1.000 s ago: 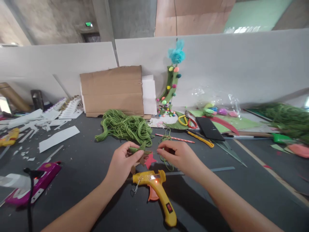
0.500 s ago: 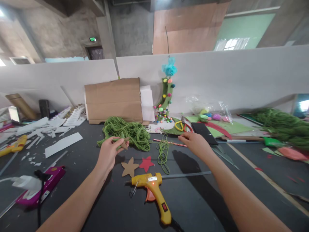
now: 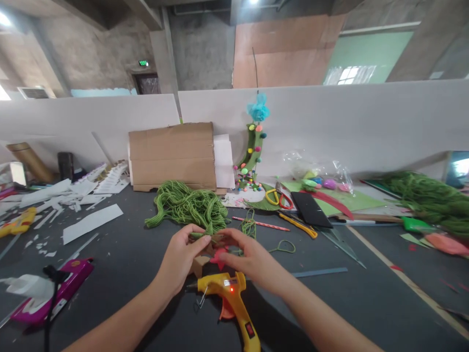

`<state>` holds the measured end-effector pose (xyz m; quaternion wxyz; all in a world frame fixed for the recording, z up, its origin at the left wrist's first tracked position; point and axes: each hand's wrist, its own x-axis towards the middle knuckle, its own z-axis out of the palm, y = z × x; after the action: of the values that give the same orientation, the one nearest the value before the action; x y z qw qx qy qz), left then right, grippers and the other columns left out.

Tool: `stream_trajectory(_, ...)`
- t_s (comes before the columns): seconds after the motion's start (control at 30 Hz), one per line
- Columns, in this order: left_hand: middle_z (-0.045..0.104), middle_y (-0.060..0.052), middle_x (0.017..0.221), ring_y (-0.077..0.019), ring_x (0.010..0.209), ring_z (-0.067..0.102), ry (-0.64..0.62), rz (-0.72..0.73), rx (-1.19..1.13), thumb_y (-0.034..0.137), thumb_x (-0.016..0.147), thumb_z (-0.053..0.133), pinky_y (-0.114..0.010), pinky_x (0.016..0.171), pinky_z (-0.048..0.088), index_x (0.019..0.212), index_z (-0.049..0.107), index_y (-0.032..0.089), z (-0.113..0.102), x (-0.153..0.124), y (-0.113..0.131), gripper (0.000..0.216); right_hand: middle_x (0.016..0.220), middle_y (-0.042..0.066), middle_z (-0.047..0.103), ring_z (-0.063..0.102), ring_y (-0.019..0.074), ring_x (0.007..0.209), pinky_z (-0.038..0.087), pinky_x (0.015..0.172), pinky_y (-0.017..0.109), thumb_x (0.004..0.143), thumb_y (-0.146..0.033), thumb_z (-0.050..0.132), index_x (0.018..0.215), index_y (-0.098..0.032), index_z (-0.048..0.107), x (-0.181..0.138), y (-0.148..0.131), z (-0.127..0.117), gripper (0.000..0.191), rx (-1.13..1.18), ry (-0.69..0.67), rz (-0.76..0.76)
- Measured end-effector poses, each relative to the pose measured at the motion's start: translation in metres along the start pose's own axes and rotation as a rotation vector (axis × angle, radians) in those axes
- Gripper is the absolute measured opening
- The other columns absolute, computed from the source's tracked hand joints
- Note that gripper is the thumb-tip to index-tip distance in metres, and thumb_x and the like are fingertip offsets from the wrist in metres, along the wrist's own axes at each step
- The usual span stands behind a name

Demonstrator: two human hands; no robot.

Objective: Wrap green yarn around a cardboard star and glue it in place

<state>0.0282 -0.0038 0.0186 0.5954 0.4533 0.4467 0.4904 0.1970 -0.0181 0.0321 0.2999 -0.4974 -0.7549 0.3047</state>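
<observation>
Small green piece (image 3: 197, 236) (yarn-wrapped, prob.; shape mostly hidden by fingers) is being pinched btwn thumb & fingers of left hand (image 3: 180, 256), above table (image 3: 146, 254), in front of yarn heap (image 3: 190, 203). Right hand (image 3: 251, 255) is being held curled at the piece's other side, thumb apart from fingertips; whether yarn is being gripped there can't be told.

Main risk = burn. Power to glue gun (image 3: 238, 303) is being indicated by a lit red light, & its nozzle (image 3: 191, 286) is being pointed left, near heel of left hand; if that hand gets lowered w/o a look, hot metal could be touched. Snag risk too: yarn loop (image 3: 286, 251) is being left loose past right hand, w/ yarn bundle (image 3: 248, 226) lying across pencil (image 3: 271, 225); if yarn gets pulled while a loop is being caught under a forearm, a knot could be made. Brown star (image 3: 200, 265) & red star (image 3: 218, 258) are being partly covered by the hands, so either could be nudged against the gun & smeared. Slack pinch → wrap could be loosened.
</observation>
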Motion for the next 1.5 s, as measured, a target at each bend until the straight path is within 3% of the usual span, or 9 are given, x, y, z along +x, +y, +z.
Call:
stream_trajectory(0.1,0.065,0.003,0.061,-0.0143,0.059,0.063,0.009,-0.035,-0.022,0.028,0.068,0.069,-0.023,0.056,0.046,0.076,0.053,0.018,-0.001,-0.004,-0.001,0.021,0.065,-0.002,0.062,0.058,0.0115,0.057,0.044,0.052,0.021,0.086,-0.019,0.045,0.088,-0.016,0.057,-0.003,-0.004,0.011,0.013,0.028,0.027,0.036)
stream_trajectory(0.3,0.070,-0.002,0.071,-0.0141,0.068,0.066,-0.033,-0.196,-0.154,0.024,0.073,0.064,-0.021,0.062,0.048,0.076,0.050,0.018,-0.008,-0.004,-0.007,0.016,0.068,0.000,0.065,0.057,0.0139,0.062,0.039,0.057,0.023,0.085,-0.021,0.048,0.080,-0.019,0.064,-0.007,0.004,0.008,0.017,-0.202,-0.071,-0.109)
stream_trajectory(0.6,0.066,0.001,0.065,-0.0189,0.071,0.067,0.077,-0.047,-0.004,0.032,0.072,0.065,-0.027,0.062,0.052,0.079,0.053,0.018,-0.026,0.010,-0.013,0.020,0.093,0.010,0.062,0.058,0.0239,0.087,0.044,0.078,0.039,0.081,-0.021,0.048,0.090,-0.017,0.061,0.009,0.036,-0.018,0.015,-0.320,0.240,-0.066)
stream_trajectory(0.7,0.064,0.001,0.063,-0.0190,0.060,0.066,0.038,-0.063,0.030,0.034,0.071,0.065,-0.027,0.053,0.051,0.078,0.053,0.019,-0.022,0.007,-0.013,0.021,0.077,0.003,0.061,0.058,0.0164,0.068,0.047,0.062,0.029,0.082,-0.024,0.051,0.080,-0.019,0.060,0.006,0.022,-0.008,0.010,-0.237,0.187,-0.048)
stream_trajectory(0.83,0.063,0.002,0.057,-0.0137,0.041,0.059,-0.011,-0.090,0.085,0.034,0.070,0.065,-0.023,0.044,0.046,0.075,0.053,0.018,-0.014,-0.003,-0.013,0.021,0.079,0.002,0.060,0.057,0.0156,0.073,0.046,0.067,0.028,0.077,-0.022,0.058,0.082,-0.019,0.060,0.001,0.004,0.015,0.006,0.000,0.170,0.035)
stream_trajectory(1.0,0.064,0.003,0.059,-0.0121,0.040,0.058,-0.055,-0.073,0.131,0.030,0.070,0.065,-0.022,0.044,0.044,0.074,0.055,0.018,-0.007,-0.010,-0.015,0.016,0.075,0.001,0.062,0.058,0.0158,0.072,0.045,0.066,0.028,0.077,-0.019,0.057,0.076,-0.018,0.060,-0.001,0.002,0.019,0.004,0.071,0.134,0.091)
stream_trajectory(1.17,0.064,0.002,0.059,-0.0138,0.042,0.060,-0.065,-0.066,0.125,0.032,0.071,0.064,-0.023,0.045,0.045,0.074,0.055,0.019,-0.006,-0.012,-0.016,0.016,0.075,0.003,0.068,0.062,0.0157,0.073,0.047,0.067,0.027,0.084,-0.027,0.047,0.079,-0.016,0.063,-0.001,0.005,0.013,0.020,0.118,0.018,0.121)
stream_trajectory(1.33,0.063,0.002,0.060,-0.0152,0.047,0.063,-0.020,-0.055,0.065,0.031,0.068,0.068,-0.024,0.049,0.048,0.075,0.056,0.017,-0.012,-0.007,-0.016,0.020,0.076,0.003,0.066,0.060,0.0154,0.071,0.044,0.062,0.025,0.088,-0.030,0.035,0.081,-0.016,0.061,0.003,0.009,-0.002,0.031,-0.010,0.006,0.143)
stream_trajectory(1.5,0.066,-0.001,0.062,-0.0172,0.062,0.066,0.036,-0.007,-0.062,0.029,0.067,0.069,-0.026,0.057,0.052,0.075,0.055,0.015,-0.023,0.006,-0.014,0.021,0.044,-0.001,0.045,0.041,0.0134,0.044,0.024,0.046,0.026,0.070,-0.035,0.059,0.044,-0.020,0.048,-0.016,-0.003,-0.009,0.032,-0.303,-0.067,0.216)
